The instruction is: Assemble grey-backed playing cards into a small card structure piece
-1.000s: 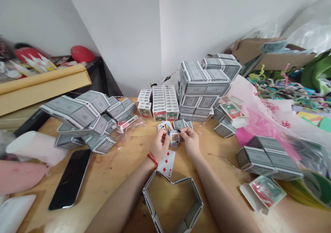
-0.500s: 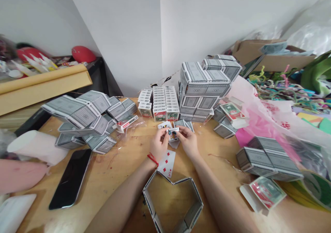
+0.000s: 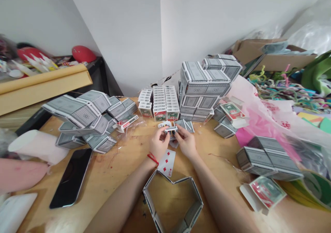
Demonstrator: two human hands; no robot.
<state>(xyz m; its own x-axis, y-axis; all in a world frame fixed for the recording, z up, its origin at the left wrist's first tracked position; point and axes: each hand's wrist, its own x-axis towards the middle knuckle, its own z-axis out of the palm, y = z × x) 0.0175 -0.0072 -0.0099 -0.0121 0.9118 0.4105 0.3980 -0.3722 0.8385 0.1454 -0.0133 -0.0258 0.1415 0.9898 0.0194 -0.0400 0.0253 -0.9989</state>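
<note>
Between them, my left hand [image 3: 159,142] and my right hand [image 3: 187,143] pinch a playing card [image 3: 171,129] by its two ends, its folded edge uppermost. Both thumbs press on its near side. Loose cards lie just beyond and beneath my fingers, with a face card [image 3: 163,124] showing at the left. Below my left wrist, a diamond card [image 3: 167,164] rests face up on the table. Nearest me, between my forearms, stands a heart-shaped frame of folded cards [image 3: 194,184].
Rows of boxed card decks [image 3: 166,103] stand at the back. A tall stack of card blocks [image 3: 200,88] rises beside them. More card blocks [image 3: 85,110] and a phone [image 3: 71,177] lie left. An opened card box [image 3: 267,193] lies at right on the wooden table [image 3: 121,181].
The card between my hands has tipped, so its patterned edge now shows along the top. My right fingers have shifted slightly left and down. Everything else stays put.
</note>
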